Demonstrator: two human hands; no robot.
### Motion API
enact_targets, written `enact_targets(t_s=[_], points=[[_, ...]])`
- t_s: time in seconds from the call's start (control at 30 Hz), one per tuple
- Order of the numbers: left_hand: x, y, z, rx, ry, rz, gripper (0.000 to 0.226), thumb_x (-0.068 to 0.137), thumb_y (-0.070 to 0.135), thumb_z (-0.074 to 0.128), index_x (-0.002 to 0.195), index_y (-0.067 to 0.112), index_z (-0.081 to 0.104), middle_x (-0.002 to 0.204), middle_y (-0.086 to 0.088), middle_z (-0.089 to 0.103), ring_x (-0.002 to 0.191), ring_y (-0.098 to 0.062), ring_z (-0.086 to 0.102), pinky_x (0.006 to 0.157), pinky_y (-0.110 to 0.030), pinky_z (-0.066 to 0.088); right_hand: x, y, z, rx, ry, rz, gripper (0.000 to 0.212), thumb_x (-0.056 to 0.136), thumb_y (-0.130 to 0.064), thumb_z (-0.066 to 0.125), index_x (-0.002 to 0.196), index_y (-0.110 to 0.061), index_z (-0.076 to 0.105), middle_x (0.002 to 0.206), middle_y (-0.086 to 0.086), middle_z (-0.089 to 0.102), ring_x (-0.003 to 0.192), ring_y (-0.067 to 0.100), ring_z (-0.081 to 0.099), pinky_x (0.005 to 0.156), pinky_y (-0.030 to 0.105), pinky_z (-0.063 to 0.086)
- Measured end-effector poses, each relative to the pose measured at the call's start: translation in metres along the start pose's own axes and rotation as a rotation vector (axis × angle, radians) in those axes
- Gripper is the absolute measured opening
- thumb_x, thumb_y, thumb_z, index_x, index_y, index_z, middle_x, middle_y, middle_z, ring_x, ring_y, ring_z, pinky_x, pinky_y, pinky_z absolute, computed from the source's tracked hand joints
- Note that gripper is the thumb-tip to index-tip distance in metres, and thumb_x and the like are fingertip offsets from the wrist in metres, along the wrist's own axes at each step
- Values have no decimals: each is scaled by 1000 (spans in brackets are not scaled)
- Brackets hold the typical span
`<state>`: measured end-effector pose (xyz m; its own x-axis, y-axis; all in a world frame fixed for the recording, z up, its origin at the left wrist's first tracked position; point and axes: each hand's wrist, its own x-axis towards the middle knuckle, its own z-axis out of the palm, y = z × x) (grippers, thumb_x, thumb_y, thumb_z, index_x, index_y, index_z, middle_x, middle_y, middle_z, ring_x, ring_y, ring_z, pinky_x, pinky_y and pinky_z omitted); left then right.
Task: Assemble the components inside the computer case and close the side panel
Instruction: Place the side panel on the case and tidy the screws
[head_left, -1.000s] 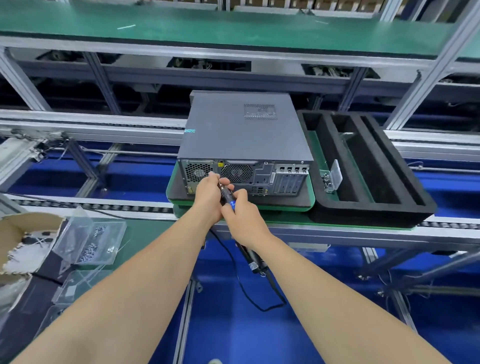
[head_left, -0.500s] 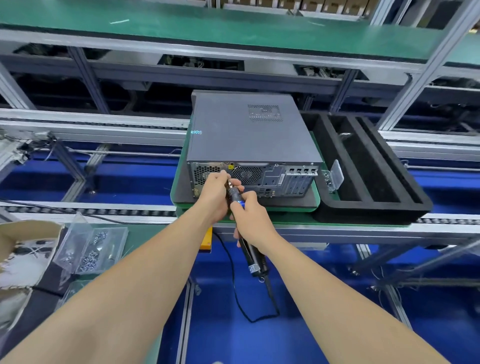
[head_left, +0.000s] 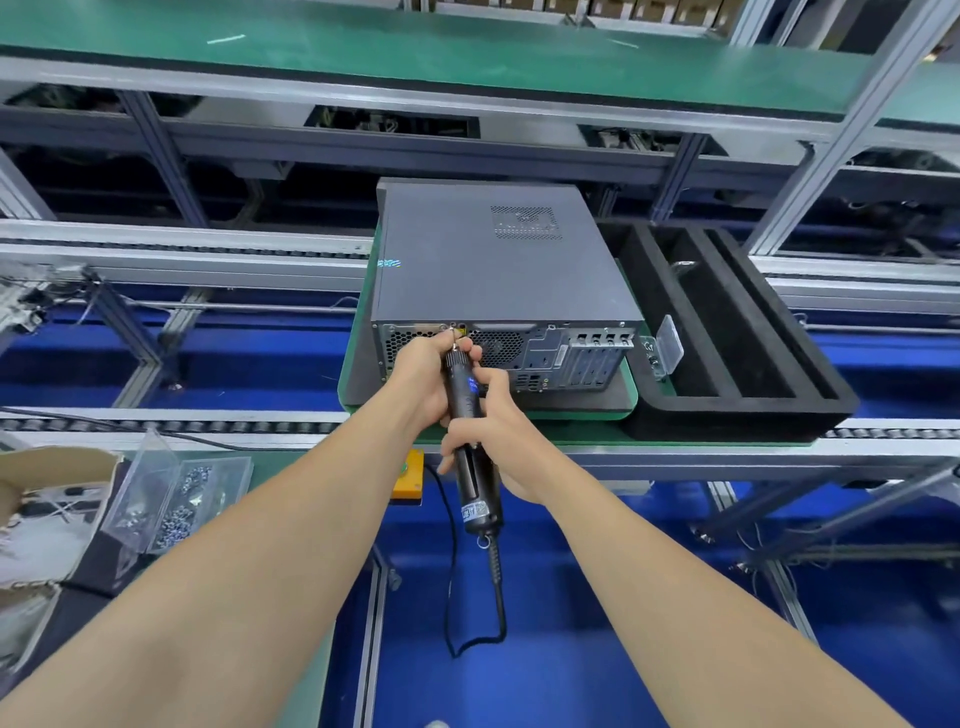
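Your view looks down along both bare forearms to a conveyor line. A dark grey computer case (head_left: 498, 270) lies flat on a green pallet (head_left: 571, 415) on the conveyor, with its side panel on top and closed. Its rear face, with fan grilles and ports, is toward the pallet's near edge.

Your left hand (head_left: 421, 374) is at the top edge of that rear face, left of centre. Its grip pinches the front end of a black electric screwdriver (head_left: 461, 400), whose tip meets the case there. Your right hand (head_left: 493, 436) sits lower, its grip clamped round the screwdriver's barrel. A black cable (head_left: 498, 597) hangs from the tool's tail.

Just beside the pallet's right edge is a black foam tray (head_left: 727, 410) with long slots. At the far left, a clear box of screws (head_left: 171, 493) stands open.
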<state>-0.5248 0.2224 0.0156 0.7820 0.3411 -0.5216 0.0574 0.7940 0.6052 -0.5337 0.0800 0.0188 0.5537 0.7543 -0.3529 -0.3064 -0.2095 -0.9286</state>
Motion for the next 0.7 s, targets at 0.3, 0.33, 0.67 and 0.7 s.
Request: enact_targets(t_s=[0.3, 0.33, 0.67, 0.7], points=[[4, 0, -3, 23, -45, 2, 16, 106, 16, 47, 94, 9, 54, 70, -2, 62, 59, -18, 62, 62, -30, 52, -2, 8, 3, -28, -63, 9, 118, 78, 14, 67, 155, -53, 8, 107, 18, 50, 67, 37, 63, 62, 51, 63], [4, -1, -3, 23, -48, 1, 16, 106, 16, 47, 94, 9, 54, 70, -3, 61, 60, -18, 62, 63, -31, 52, -2, 8, 3, -31, -60, 7, 118, 77, 13, 67, 155, -53, 8, 107, 17, 50, 67, 37, 62, 62, 50, 63], [1, 3, -1, 40, -22, 19, 14, 108, 18, 47, 102, 9, 56, 74, -5, 69, 68, -21, 71, 70, -33, 55, 0, 7, 3, -9, -46, 0, 112, 82, 14, 64, 157, -49, 10, 109, 19, 50, 67, 30, 65, 59, 46, 61], [0, 3, 0, 53, -19, 21, 17, 108, 19, 47, 101, 7, 56, 75, -6, 72, 70, -21, 74, 72, -34, 56, 0, 7, 3, -3, -46, 1, 111, 82, 14, 64, 157, -48, 10, 110, 20, 50, 67, 29, 65, 60, 47, 61]])
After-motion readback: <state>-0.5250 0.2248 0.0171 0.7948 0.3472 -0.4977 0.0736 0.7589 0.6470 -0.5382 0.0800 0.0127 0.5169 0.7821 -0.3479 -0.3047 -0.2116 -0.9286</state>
